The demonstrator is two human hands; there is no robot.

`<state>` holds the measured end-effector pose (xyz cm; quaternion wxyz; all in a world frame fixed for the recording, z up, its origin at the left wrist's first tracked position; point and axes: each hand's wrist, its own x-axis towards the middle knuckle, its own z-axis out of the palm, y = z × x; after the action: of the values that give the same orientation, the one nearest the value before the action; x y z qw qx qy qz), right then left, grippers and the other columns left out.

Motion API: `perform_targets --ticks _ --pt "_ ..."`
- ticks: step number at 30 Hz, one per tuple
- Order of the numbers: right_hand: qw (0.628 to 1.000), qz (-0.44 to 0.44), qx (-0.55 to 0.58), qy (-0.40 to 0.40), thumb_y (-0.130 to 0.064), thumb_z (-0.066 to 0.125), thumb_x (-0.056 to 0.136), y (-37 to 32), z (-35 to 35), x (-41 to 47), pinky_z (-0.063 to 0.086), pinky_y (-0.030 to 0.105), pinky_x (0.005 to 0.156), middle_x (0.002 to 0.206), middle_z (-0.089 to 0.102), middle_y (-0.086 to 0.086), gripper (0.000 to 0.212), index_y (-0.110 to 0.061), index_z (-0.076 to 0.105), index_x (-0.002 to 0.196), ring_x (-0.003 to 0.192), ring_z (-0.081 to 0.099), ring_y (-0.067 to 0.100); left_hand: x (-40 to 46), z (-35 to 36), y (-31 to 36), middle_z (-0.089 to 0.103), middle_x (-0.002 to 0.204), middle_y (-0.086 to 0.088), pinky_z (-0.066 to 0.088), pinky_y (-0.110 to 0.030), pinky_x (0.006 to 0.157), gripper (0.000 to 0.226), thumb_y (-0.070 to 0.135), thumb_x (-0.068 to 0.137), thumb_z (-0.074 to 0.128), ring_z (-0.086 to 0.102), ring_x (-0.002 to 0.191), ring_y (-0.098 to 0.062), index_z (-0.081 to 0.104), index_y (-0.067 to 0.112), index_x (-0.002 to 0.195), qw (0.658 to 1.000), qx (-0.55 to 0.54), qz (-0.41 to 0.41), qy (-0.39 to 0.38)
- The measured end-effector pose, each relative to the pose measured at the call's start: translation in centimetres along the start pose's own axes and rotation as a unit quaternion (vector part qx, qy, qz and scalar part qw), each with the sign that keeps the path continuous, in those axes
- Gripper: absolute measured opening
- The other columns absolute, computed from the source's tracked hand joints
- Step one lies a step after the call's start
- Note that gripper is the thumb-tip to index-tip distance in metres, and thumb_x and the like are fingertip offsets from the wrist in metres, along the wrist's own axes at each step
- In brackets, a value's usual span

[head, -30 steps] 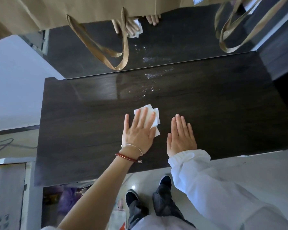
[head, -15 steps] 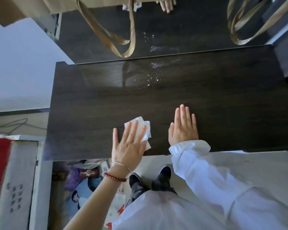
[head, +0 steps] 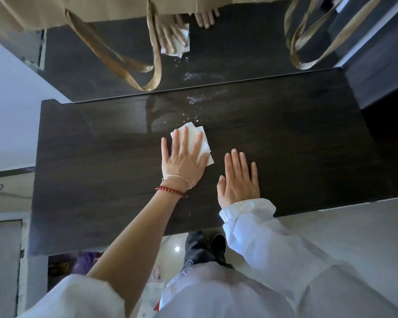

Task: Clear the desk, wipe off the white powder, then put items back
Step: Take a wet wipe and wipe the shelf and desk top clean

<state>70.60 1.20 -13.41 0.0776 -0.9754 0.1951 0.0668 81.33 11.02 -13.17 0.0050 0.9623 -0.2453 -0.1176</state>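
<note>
A dark wood desk (head: pixel 90 171) fills the middle of the view. White powder (head: pixel 202 97) is scattered near its far edge, with a few specks (head: pixel 189 212) close to the front edge. My left hand (head: pixel 182 160) lies flat with fingers spread, pressing a folded white tissue (head: pixel 205 143) onto the desk just short of the powder. To its right, my right hand (head: pixel 239 180) rests flat on the bare desktop, holding nothing.
A mirror (head: pixel 251 49) stands along the desk's far edge and reflects the desk, hands and powder. Brown paper bags with looped handles (head: pixel 133 67) hang over the top of the view. A grey cabinet (head: pixel 2 260) stands at lower left. My feet (head: pixel 205 249) are below the front edge.
My left hand has pushed the tissue away from the front edge toward the powder at the back. My right hand stays flat on the desk to its right.
</note>
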Motion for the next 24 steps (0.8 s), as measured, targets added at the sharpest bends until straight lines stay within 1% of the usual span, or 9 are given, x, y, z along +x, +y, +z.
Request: perform_targets --ticks 2,4,6,8,13,15,20,22,24 --pt "1.0 0.011 0.007 0.008 -0.026 0.042 0.091 0.0 -0.4 0.8 0.003 0.044 0.113 0.154 0.016 0.003 0.057 -0.019 0.019 0.143 0.142 0.011 0.021 -0.1 0.0 -1.1 -0.001 0.155 -0.009 -0.004 -0.053 0.111 0.056 0.046 0.095 0.024 -0.004 0.141 -0.028 0.002 0.031 0.145 1.0 -0.004 -0.018 0.015" --pt "0.999 0.018 0.007 0.025 -0.021 0.058 0.083 0.0 -0.8 1.9 0.021 0.049 0.109 0.143 0.04 0.007 0.054 -0.017 0.041 0.133 0.134 0.032 0.027 -0.1 -0.1 -2.0 0.001 0.154 -0.01 -0.003 -0.055 0.11 0.056 0.046 0.094 0.025 -0.003 0.141 -0.027 0.006 0.03 0.145 0.998 -0.024 -0.044 0.024" --pt "0.998 0.016 0.012 0.059 -0.015 0.072 0.07 0.5 -1.0 2.9 0.039 0.052 0.097 0.121 0.059 0.012 0.047 -0.014 0.058 0.115 0.115 0.053 0.031 0.1 -0.1 -2.2 0.002 0.154 -0.011 -0.003 -0.057 0.109 0.055 0.046 0.094 0.025 -0.002 0.141 -0.028 0.01 0.03 0.144 0.997 -0.039 -0.053 0.029" --pt "0.997 0.001 0.018 0.073 -0.012 0.076 0.064 1.0 -1.2 2.8 0.047 0.049 0.087 0.108 0.063 0.013 0.044 -0.012 0.063 0.106 0.102 0.06 0.032 0.2 0.1 -2.2 0.004 0.154 -0.011 -0.002 -0.058 0.109 0.055 0.047 0.092 0.021 -0.001 0.141 -0.029 0.011 0.03 0.144 0.997 -0.05 -0.057 0.026" --pt "0.998 -0.037 -0.019 0.052 -0.018 0.073 0.067 1.6 -0.8 0.3 0.04 0.049 0.097 0.123 0.058 0.013 0.056 -0.014 0.054 0.119 0.117 0.052 0.031 0.3 0.6 -2.3 0.021 0.151 -0.014 0.008 -0.063 0.106 0.059 0.048 0.086 0.018 0.015 0.139 -0.033 0.024 0.028 0.141 0.996 -0.049 -0.058 0.04" --pt "0.998 -0.031 -0.036 0.039 -0.022 0.071 0.069 1.6 -0.6 1.0 0.034 0.052 0.1 0.131 0.052 0.014 0.061 -0.016 0.049 0.125 0.124 0.046 0.032 0.7 0.3 -2.4 0.018 0.152 -0.014 0.005 -0.062 0.107 0.058 0.049 0.087 0.021 0.012 0.139 -0.033 0.021 0.029 0.141 0.996 -0.046 -0.062 0.035" --pt "0.998 -0.03 0.005 0.057 -0.016 0.067 0.072 1.9 -1.0 3.8 0.03 0.054 0.102 0.133 0.05 0.012 0.057 -0.019 0.047 0.125 0.127 0.043 0.031 3.5 -0.8 -3.3 0.014 0.15 -0.024 0.005 -0.055 0.11 0.064 0.047 0.085 0.012 0.01 0.137 -0.043 0.021 0.023 0.143 0.975 -0.098 -0.185 0.079" --pt "0.997 -0.029 0.022 0.069 -0.013 0.067 0.072 2.5 -1.1 4.5 0.029 0.053 0.103 0.132 0.051 0.012 0.055 -0.017 0.049 0.123 0.127 0.043 0.031 4.4 -1.1 -1.1 0.006 0.151 -0.023 0.001 -0.051 0.111 0.059 0.044 0.089 0.012 0.004 0.137 -0.043 0.013 0.023 0.145 0.985 -0.084 -0.146 0.048" --pt "0.996 -0.022 0.027 0.082 -0.011 0.067 0.072 3.4 -1.3 5.0 0.029 0.053 0.103 0.133 0.05 0.013 0.055 -0.014 0.049 0.124 0.127 0.042 0.031 4.5 -1.0 2.3 0.005 0.152 -0.021 -0.001 -0.05 0.112 0.056 0.042 0.092 0.014 0.003 0.137 -0.042 0.01 0.025 0.145 0.997 -0.061 -0.038 0.038"
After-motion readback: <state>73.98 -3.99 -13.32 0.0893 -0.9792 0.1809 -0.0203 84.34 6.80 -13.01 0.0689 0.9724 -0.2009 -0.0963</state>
